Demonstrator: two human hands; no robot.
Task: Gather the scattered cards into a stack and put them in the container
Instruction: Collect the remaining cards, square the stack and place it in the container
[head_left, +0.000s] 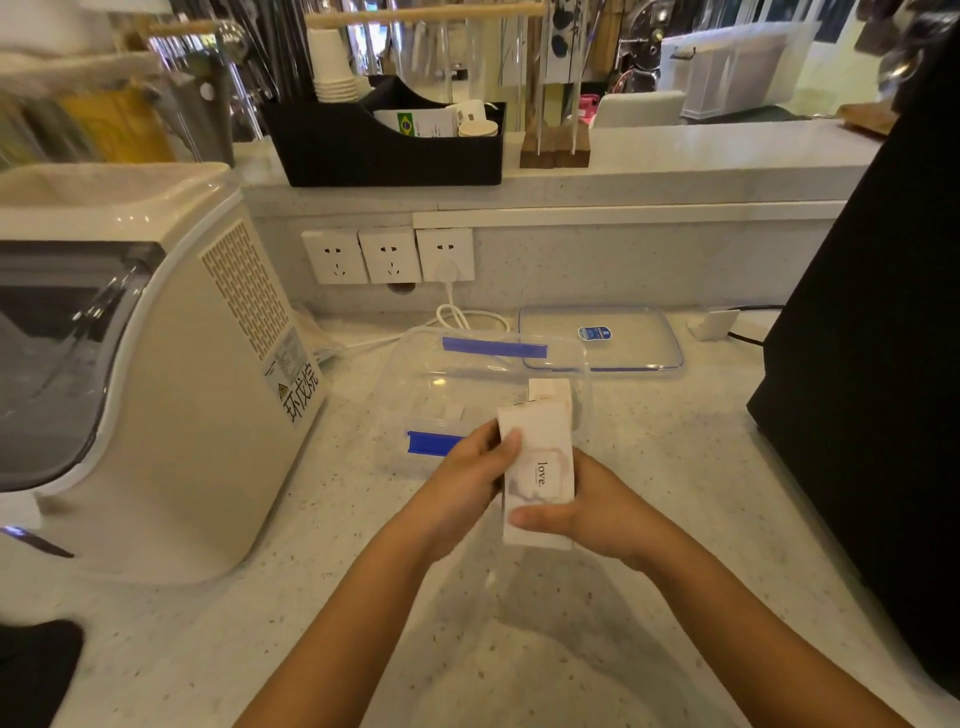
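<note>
Fingers of both hands, left hand and right hand, clasp the card stack from either side, just short of the clear container. Uneven edges could catch its near rim and spill cards. Its lid lies beyond.

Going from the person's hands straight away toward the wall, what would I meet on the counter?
Stack of white cards held in both hands → clear plastic container with blue clips → clear flat lid with a blue sticker → row of white wall sockets.
</note>
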